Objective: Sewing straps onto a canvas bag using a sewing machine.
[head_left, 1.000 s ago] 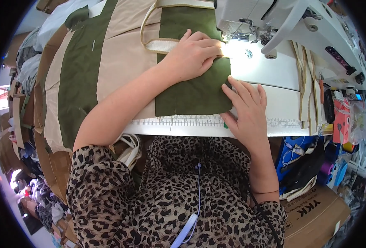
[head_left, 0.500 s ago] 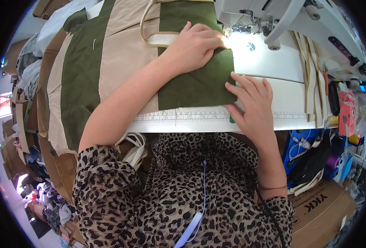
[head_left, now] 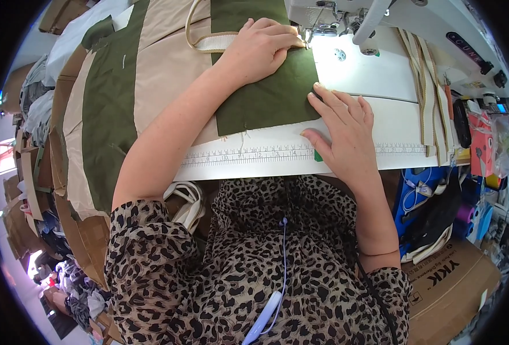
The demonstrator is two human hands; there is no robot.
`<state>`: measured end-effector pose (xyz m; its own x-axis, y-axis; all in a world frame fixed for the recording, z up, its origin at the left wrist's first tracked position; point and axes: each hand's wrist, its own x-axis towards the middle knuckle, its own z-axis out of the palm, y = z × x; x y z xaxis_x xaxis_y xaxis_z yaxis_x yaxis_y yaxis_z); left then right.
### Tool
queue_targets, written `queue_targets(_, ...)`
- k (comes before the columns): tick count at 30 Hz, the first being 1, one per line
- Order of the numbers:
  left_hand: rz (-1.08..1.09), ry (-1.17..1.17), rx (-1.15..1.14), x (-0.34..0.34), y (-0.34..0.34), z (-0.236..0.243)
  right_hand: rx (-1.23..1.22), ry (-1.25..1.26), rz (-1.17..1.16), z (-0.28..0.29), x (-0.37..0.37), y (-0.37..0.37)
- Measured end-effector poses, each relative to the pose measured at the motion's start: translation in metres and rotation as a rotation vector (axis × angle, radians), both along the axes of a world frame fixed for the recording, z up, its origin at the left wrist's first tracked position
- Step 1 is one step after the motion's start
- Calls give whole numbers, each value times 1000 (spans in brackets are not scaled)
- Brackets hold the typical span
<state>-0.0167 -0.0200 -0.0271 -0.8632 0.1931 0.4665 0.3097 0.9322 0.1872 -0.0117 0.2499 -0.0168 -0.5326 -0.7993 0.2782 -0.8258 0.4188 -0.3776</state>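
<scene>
Your left hand (head_left: 261, 50) reaches forward, fingers curved over a tan-edged white webbing strap (head_left: 215, 42), grip unclear; your loosely spread right hand (head_left: 346, 131) touches the olive-green fabric panel (head_left: 266, 99).

Green cloth (head_left: 266, 103) is being shifted away from the person (head_left: 249, 247).
Compared with one second ago, more white table (head_left: 277, 138) is being uncovered between near edge and ruler (head_left: 254, 155); the near right corner is being brought closer to the right hand's (head_left: 346, 129) fingertips.

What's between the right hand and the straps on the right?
Head view: bare white tabletop between right hand and straps, with a ruler strip along its front edge.
</scene>
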Motion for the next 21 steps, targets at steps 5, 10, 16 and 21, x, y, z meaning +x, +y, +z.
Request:
queue_targets(5, 20, 45, 0, 2, 2, 1, -11, 13, 19, 2, -1, 1)
queue_targets(10, 102, 75, -16, 2, 2, 1, -34, 6, 19, 3, -1, 2)
queue_targets(16, 202, -44, 134, 76, 38, 8, -419, -210, -14, -3, -4, 10)
queue_targets(21, -280, 189, 247, 168, 76, 22, -494, -447, 172, 15, 23, -26)
